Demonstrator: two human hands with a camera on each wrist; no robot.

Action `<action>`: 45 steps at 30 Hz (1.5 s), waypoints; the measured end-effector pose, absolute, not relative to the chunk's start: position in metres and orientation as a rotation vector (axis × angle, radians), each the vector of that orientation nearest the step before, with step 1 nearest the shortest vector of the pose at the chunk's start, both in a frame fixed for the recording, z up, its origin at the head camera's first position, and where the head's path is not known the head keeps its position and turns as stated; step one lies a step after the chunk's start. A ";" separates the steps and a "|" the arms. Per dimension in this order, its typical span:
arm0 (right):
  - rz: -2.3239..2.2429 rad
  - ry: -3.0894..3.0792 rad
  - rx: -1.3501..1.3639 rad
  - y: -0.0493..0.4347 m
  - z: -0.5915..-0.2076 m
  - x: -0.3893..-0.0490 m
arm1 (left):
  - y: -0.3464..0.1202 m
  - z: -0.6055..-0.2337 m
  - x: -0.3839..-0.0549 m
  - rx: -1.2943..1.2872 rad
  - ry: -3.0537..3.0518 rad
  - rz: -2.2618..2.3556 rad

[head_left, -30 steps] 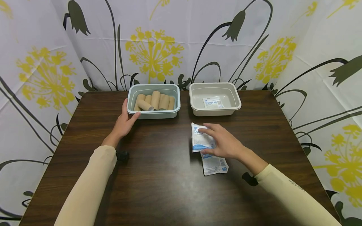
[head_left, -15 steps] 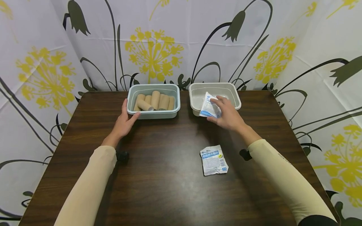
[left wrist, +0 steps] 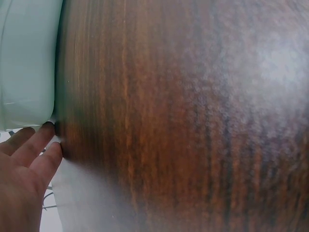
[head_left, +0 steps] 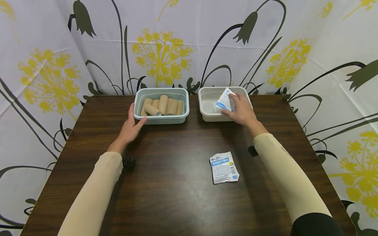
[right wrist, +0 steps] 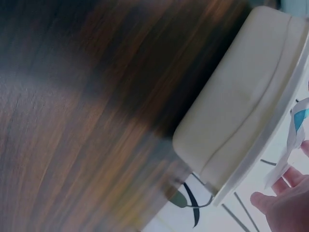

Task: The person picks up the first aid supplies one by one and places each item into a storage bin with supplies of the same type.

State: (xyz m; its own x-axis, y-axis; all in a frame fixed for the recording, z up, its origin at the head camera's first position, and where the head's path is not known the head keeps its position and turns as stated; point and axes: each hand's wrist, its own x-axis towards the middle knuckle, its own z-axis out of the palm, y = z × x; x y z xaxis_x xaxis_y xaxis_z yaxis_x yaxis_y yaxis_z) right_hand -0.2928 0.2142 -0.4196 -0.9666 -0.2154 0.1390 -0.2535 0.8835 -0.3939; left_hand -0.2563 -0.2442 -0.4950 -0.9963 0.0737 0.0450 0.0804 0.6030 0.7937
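Note:
In the head view my right hand [head_left: 242, 109] pinches a white-and-blue surgical gauze packet [head_left: 225, 101], tilted over the beige plastic box [head_left: 213, 115]. Part of another packet [head_left: 217, 108] shows inside that box, mostly covered by the held one. The right wrist view has the held packet [right wrist: 294, 130] at its edge, above the box rim. My left hand [head_left: 129, 128] rests at the left front corner of the light blue plastic box [head_left: 169, 121]. Its fingers [left wrist: 38, 145] lie nearly straight against that box's end. Cardboard tubes [head_left: 163, 105] fill much of the blue box.
A further gauze packet [head_left: 224, 167] lies flat on the dark wooden table [head_left: 171, 183], nearer than the beige box. Both boxes stand side by side at the table's back edge. A flower-patterned curtain [head_left: 174, 29] hangs right behind them.
My right hand has carried the gauze packet from the table, up and away, to over the beige box. The packet left on the table is now uncovered. My left hand has stayed put.

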 end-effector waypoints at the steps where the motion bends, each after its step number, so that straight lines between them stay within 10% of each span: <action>1: 0.626 -2.966 0.364 0.215 -0.420 -0.294 | -0.244 -0.495 -0.256 -0.139 -2.801 -1.391; 24: 0.606 -2.992 0.412 0.224 -0.433 -0.284 | -0.242 -0.496 -0.258 -0.141 -2.808 -1.395; 45: 0.827 -2.919 0.971 0.226 -0.459 -0.176 | -0.244 -0.494 -0.256 -0.124 -2.821 -1.398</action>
